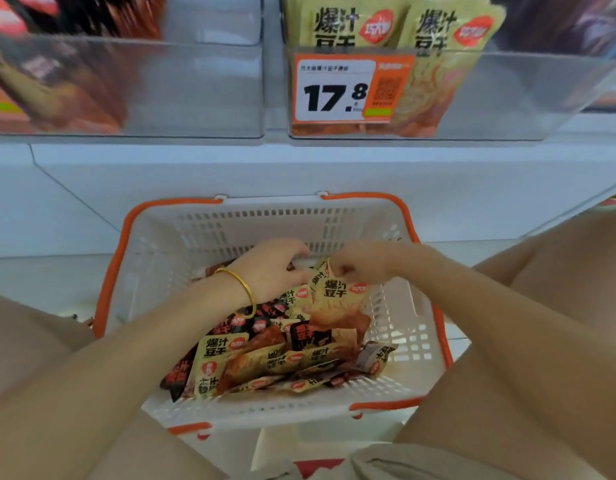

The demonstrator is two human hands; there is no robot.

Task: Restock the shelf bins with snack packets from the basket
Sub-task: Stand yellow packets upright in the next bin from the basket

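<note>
A white plastic basket with orange handles sits on the floor between my knees, holding several yellow and black snack packets. My right hand pinches the top edge of a yellow packet lifted above the pile. My left hand, with a gold bangle at the wrist, reaches into the far side of the basket and curls over packets there; what it grips is hidden. Above, a clear shelf bin holds upright yellow packets of the same kind.
An orange price tag reading 17.8 hangs on the right bin's front. A second clear bin at the upper left holds dark red packets. A white shelf ledge runs between the bins and the basket.
</note>
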